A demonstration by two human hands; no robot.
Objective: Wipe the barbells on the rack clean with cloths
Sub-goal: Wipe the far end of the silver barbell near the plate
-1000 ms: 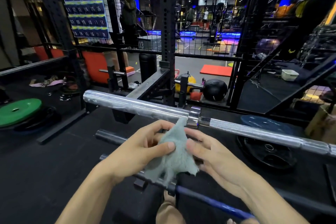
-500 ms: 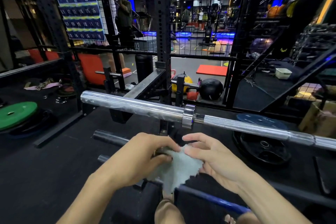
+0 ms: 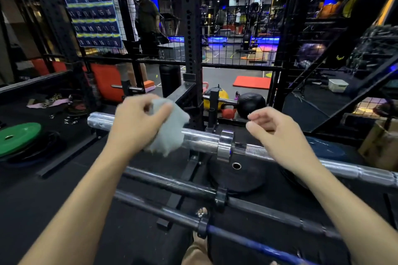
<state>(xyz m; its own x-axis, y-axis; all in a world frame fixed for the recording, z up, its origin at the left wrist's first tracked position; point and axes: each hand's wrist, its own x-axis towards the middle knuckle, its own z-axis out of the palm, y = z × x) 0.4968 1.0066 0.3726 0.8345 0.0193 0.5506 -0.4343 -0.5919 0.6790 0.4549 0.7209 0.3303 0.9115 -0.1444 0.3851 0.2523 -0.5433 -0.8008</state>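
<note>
Soft, limp grey cloth (image 3: 170, 131) is bunched in left hand (image 3: 137, 122) on slick, heavy chrome barbell sleeve (image 3: 200, 139); right hand (image 3: 277, 133), at 3 o'clock, is loosely curled, empty.

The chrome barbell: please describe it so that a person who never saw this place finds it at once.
Start at the black perforated upright of the rack. Just in front of its base lie three bars; the chrome barbell is the highest one. It alone is thick and bright silver with a shiny collar, and the left hand holds a grey cloth on its sleeve.
</note>
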